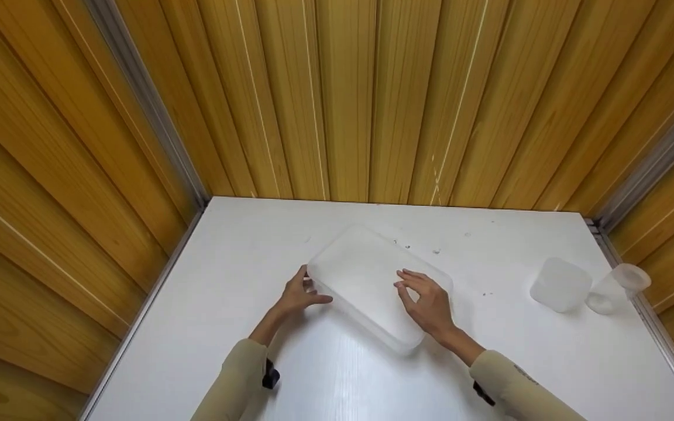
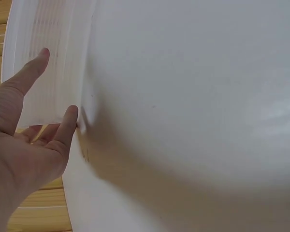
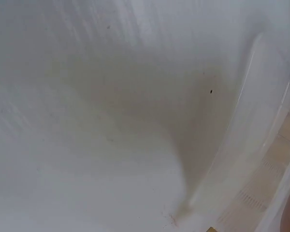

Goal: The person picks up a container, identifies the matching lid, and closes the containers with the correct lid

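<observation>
A translucent rectangular plastic box with rounded corners lies diagonally on the white table. At its left corner is my left hand, thumb stretched along the front side and fingers around the end. The left wrist view shows that hand with its thumb against the ribbed box wall and fingertips at the lower edge. Over the right part of the box is my right hand, thumb and fingers gently bent with a gap between them. In the right wrist view only a bit of that hand shows beside the box wall.
On the right of the table stand a small translucent rounded-square container and, next to it, a clear tapered plastic cup close to the right edge. Wood-patterned panels rise behind the table and on both sides.
</observation>
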